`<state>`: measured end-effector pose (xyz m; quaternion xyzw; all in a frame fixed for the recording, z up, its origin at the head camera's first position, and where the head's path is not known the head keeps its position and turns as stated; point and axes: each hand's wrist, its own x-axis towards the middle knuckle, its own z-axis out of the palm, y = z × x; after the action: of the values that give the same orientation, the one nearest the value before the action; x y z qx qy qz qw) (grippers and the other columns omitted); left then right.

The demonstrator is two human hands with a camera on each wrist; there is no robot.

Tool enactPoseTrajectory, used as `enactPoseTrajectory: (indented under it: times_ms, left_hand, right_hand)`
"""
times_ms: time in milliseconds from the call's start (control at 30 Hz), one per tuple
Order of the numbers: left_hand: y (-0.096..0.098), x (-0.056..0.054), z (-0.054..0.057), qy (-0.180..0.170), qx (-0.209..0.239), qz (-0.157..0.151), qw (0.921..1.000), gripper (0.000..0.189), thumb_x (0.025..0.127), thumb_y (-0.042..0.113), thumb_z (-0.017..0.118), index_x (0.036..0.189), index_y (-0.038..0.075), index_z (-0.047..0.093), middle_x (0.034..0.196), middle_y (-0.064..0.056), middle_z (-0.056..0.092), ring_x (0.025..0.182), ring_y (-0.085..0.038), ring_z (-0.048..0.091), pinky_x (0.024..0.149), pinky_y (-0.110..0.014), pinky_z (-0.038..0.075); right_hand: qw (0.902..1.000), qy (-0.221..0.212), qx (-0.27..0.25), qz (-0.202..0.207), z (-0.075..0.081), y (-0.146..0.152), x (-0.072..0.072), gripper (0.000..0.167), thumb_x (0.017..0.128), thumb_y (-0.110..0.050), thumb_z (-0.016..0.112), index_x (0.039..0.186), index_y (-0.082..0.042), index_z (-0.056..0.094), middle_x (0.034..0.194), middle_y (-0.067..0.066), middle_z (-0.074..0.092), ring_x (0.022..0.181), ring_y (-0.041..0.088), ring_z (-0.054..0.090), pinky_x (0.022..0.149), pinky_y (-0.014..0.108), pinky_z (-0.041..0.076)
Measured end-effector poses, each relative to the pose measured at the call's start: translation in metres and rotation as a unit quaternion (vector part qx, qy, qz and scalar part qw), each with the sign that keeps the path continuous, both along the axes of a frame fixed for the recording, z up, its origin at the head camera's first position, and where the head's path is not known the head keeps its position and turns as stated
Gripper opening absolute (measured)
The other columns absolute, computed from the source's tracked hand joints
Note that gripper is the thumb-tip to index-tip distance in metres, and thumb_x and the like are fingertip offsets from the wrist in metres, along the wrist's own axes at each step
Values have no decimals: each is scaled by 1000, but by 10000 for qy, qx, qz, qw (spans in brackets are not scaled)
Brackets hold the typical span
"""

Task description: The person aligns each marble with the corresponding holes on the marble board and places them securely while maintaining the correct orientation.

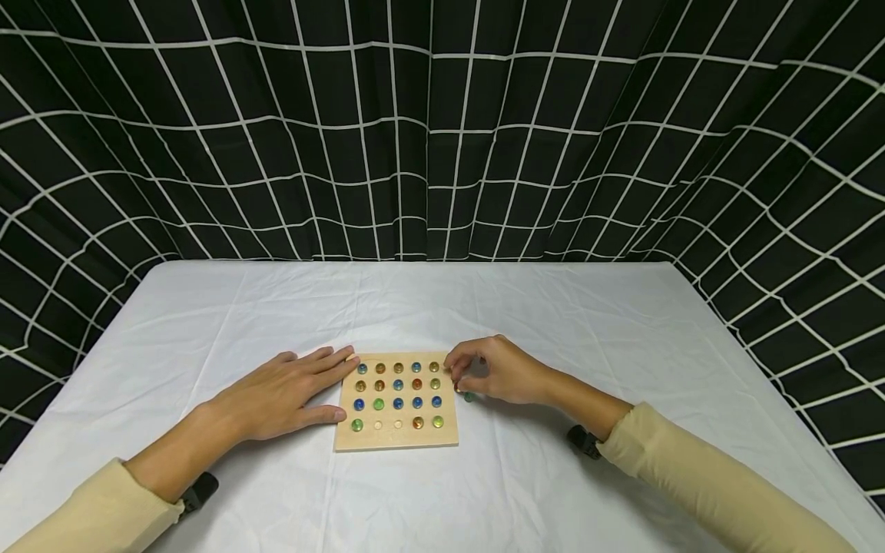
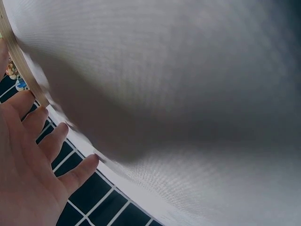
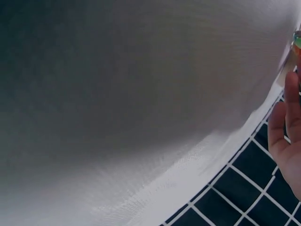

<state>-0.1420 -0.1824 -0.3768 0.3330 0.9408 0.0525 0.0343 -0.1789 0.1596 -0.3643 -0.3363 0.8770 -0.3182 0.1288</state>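
Note:
A light wooden board (image 1: 404, 436) lies on the table, with rows of blue, green, amber and orange glass marbles in its hollows. Two hollows in the nearest row hold no marble. My left hand (image 1: 290, 393) rests along the board's left edge, fingers extended and fingertips at its far left corner; the left wrist view shows the palm side by the board's edge (image 2: 23, 66). Beside the right edge, my right hand (image 1: 501, 372) pinches an orange marble (image 1: 457, 388) between thumb and fingertips, which partly hide it. A green marble (image 1: 469, 397) lies right by the fingers.
A white cloth (image 1: 276, 491) with shallow creases covers the table. Black curtains with a white grid (image 1: 429, 153) hang behind the table and along both sides.

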Motion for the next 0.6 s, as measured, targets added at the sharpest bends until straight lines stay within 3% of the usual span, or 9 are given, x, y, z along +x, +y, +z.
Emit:
enactPoseTrajectory:
  times_ms: [400, 600]
  left_hand:
    - [-1, -1, -1, -51, -19, 8, 10000, 74, 88, 68, 37, 148, 28, 24, 154, 5, 25, 139, -24, 32, 100, -53, 34]
    - [-1, -1, -1, -63, -28, -3, 10000, 74, 88, 68, 37, 148, 28, 24, 154, 6, 25, 139, -24, 32, 101, -53, 34]
  right_hand:
    - [9998, -21, 194, 61, -4, -2, 0, 27, 79, -7, 72, 104, -13, 66, 85, -8, 69, 83, 2, 62, 86, 31, 49]
    - [9997, -16, 250, 72, -1, -2, -1, 26, 80, -7, 71, 105, -13, 66, 86, -8, 68, 82, 2, 61, 82, 31, 50]
